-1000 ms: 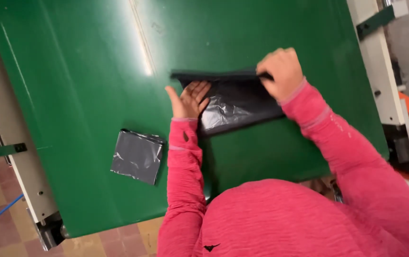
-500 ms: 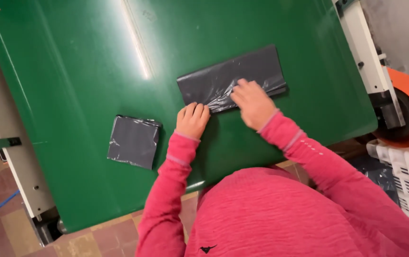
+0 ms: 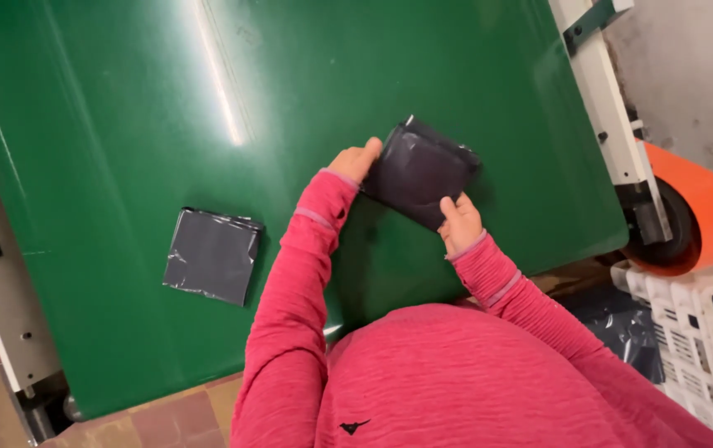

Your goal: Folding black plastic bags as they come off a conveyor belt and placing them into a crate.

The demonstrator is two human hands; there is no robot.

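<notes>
Folded dark plastic bag (image 3: 421, 172) lies on the glossy green table (image 3: 124, 124), pinched between both hands — left hand (image 3: 355, 162) at its left edge, right hand (image 3: 459, 224) at its lower corner, thumb on top. Finger spread seems closed, though it's partly hidden. A second folded bag (image 3: 211, 255) lies well apart; an orange wheel (image 3: 696, 207) and white crate (image 3: 705, 332) are cut off by the frame edge.

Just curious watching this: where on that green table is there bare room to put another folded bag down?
The green table is bare across its far half and between the finished folded bag and the left hand. It is crowded where both hands, the right hand too, grip the dark bag.
</notes>
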